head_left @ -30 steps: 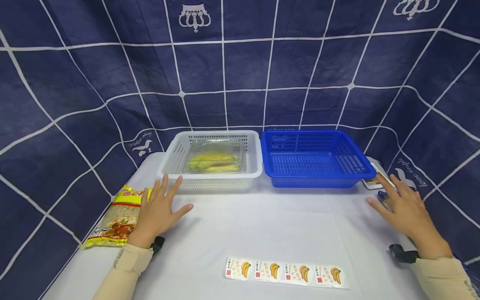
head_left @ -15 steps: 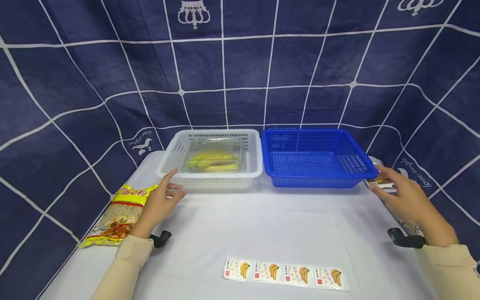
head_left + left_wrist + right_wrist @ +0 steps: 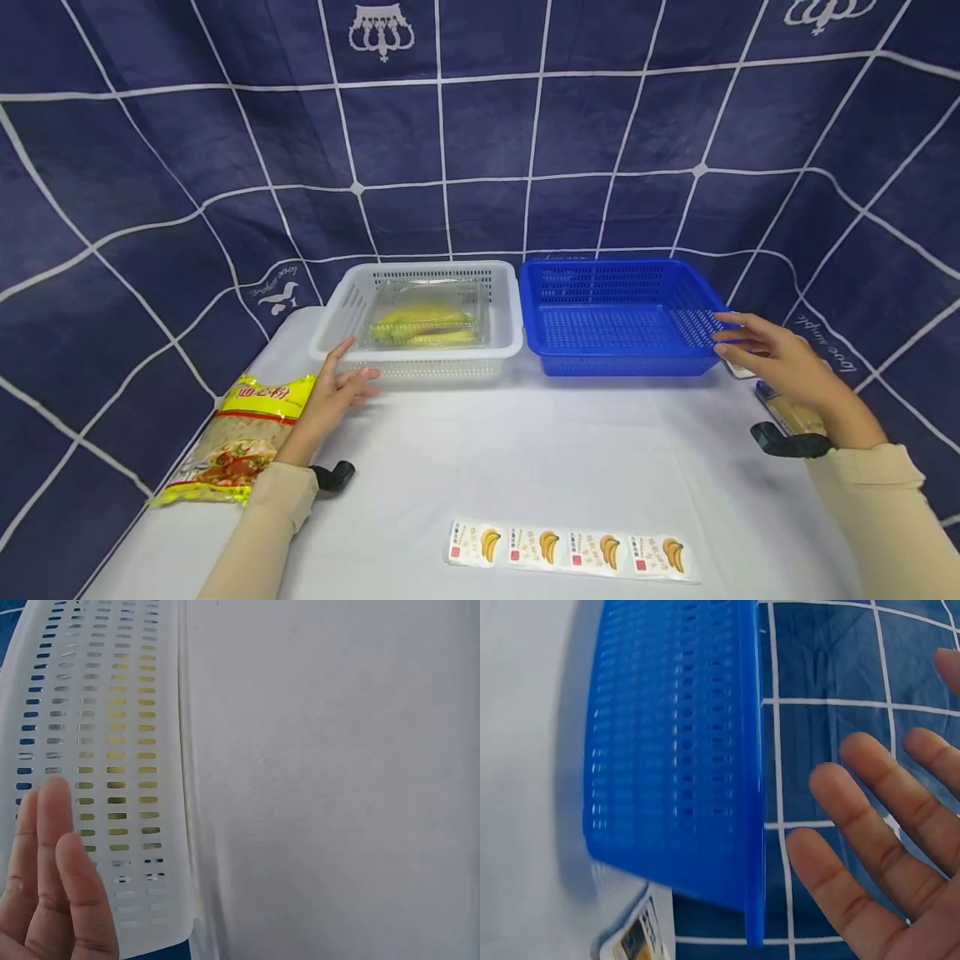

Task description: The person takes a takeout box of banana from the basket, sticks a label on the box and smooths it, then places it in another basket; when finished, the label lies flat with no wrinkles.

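Observation:
My left hand point(image 3: 333, 400) is at the front left corner of the white basket point(image 3: 435, 353), index finger right at the rim, other fingers loosely bent and holding nothing. Inside that basket lies a clear plastic clamshell box point(image 3: 427, 310) with something yellow-green in it. Over at the right, my right hand point(image 3: 783, 358) reaches toward the front right corner of the blue basket point(image 3: 630, 365), which has nothing in it. Its fingers point(image 3: 840, 799) are spread and relaxed beside the blue rim in the right wrist view.
A yellow-topped food bag point(image 3: 240, 437) lies at the left, partly behind the left hand. A strip of banana-printed labels point(image 3: 566, 550) lies at the front of the white tabletop point(image 3: 525, 450). Partly hidden packages, one a blue-and-tan packet point(image 3: 795, 412), lie under the right arm. A checked curtain point(image 3: 487, 133) surrounds the table.
My right hand has moved left to the blue basket's corner. My left hand has drawn its spread fingers together and shifted slightly right, by the white basket. Baskets and labels stay in place.

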`<action>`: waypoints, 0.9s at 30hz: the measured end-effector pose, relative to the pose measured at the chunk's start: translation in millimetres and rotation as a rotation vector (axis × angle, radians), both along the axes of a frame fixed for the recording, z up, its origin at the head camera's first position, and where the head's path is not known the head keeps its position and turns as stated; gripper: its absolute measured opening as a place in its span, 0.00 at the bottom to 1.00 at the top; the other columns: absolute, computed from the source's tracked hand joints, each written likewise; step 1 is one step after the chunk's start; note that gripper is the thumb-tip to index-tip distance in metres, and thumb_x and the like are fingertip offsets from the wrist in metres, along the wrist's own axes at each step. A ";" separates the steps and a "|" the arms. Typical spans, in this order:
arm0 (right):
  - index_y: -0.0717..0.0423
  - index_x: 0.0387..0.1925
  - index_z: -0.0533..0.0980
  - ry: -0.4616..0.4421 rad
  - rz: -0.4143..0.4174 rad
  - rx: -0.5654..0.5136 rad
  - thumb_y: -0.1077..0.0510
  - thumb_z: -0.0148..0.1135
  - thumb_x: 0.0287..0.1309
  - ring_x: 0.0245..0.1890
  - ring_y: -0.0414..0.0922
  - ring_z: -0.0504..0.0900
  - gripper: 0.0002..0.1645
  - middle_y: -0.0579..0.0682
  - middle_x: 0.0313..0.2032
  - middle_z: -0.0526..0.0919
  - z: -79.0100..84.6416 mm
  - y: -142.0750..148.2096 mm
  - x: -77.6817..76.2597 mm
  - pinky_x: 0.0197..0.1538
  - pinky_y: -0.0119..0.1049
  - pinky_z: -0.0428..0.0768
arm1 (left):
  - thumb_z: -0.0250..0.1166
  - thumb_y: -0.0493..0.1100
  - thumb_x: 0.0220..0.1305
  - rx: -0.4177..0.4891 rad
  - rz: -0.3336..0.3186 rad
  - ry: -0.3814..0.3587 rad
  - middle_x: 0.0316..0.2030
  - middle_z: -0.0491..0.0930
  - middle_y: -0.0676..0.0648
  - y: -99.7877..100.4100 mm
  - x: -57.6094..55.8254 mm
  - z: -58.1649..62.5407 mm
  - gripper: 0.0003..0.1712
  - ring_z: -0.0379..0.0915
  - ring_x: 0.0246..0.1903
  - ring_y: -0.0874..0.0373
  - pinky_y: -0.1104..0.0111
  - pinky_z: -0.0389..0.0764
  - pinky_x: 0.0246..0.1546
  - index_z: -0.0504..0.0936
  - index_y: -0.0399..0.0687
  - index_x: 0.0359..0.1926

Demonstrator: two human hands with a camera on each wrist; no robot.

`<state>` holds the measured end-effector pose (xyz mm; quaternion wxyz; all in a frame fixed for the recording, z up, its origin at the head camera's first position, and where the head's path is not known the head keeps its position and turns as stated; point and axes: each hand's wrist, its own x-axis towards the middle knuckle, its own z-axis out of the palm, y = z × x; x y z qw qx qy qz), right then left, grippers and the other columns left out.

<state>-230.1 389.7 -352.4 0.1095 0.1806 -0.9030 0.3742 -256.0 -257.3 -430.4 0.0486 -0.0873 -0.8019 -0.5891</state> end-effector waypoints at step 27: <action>0.71 0.77 0.63 -0.304 0.186 -0.205 0.59 0.57 0.83 0.52 0.31 0.86 0.32 0.64 0.65 0.82 7.1 -66.1 -61.7 0.55 0.31 0.85 | 0.76 0.35 0.69 0.239 0.241 0.031 0.26 0.87 0.67 18.7 -24.0 -9.8 0.27 0.86 0.29 0.71 0.76 0.82 0.32 0.74 0.32 0.62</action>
